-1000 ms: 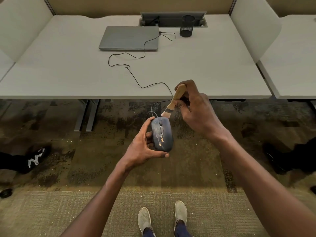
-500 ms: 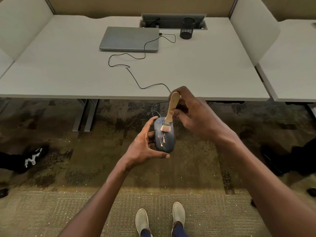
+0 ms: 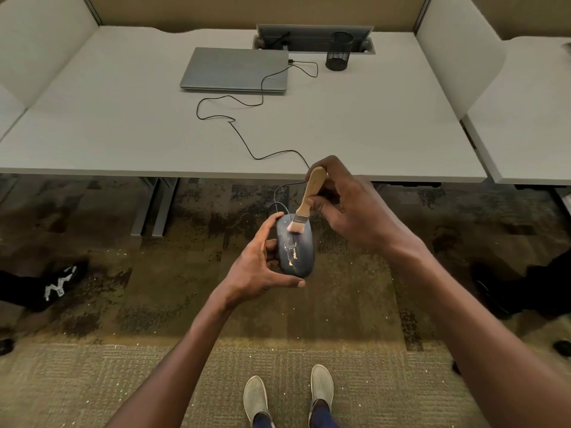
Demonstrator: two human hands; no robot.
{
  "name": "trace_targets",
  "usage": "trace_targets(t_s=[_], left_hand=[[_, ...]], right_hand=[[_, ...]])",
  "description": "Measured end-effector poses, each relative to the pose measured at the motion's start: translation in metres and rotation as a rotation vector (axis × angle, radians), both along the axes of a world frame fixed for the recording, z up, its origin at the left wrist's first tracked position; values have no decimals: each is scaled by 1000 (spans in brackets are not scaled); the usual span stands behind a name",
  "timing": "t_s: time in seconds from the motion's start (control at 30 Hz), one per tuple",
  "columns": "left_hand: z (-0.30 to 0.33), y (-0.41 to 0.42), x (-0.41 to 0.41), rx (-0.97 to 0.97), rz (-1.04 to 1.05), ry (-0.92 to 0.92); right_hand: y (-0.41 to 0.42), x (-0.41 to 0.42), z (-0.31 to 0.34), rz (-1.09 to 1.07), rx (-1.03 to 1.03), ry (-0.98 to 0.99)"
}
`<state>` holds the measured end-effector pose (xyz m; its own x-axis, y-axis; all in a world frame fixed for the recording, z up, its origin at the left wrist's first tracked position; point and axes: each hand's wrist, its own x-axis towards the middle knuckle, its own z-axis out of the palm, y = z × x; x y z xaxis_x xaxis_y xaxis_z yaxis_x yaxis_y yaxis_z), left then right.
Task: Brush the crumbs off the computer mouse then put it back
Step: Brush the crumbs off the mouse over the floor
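Bristles are down on the front of the mouse [image 3: 295,246] now; a second ago I had the brush [image 3: 304,205] hovering off its nose. Left hand [image 3: 259,270] grips the mouse over the carpet, right hand [image 3: 349,205] pinches the handle. Crumbs remain mid-body, so I'm not done sweeping.

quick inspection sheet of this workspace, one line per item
surface: white desk, bare along its front edge
job's things: computer mouse held off the desk over the carpet, pale crumbs still on its top; brush with wooden handle, bristles on the mouse's front end
clutter: closed laptop and black mesh pen cup at the back of the desk
hands: left hand grips the mouse from the side; right hand pinches the brush handle
cables: mouse cable runs loosely from the laptop across the desk and over its front edge
surroundings: carpet speckled with pale bits; white side dividers; a black shoe at left
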<state>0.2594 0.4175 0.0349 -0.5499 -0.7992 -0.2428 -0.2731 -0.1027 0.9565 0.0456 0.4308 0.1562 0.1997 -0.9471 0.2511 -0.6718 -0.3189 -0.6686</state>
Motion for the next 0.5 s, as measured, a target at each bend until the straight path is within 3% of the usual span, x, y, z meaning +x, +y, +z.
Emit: trace_targets(t_s=[0.23, 0.5], left_hand=[[2, 4, 0, 5, 13, 26], [5, 1, 0, 11, 13, 32]], right_hand=[[5, -3, 2, -82, -63, -65], [10, -2, 5, 13, -13, 30]])
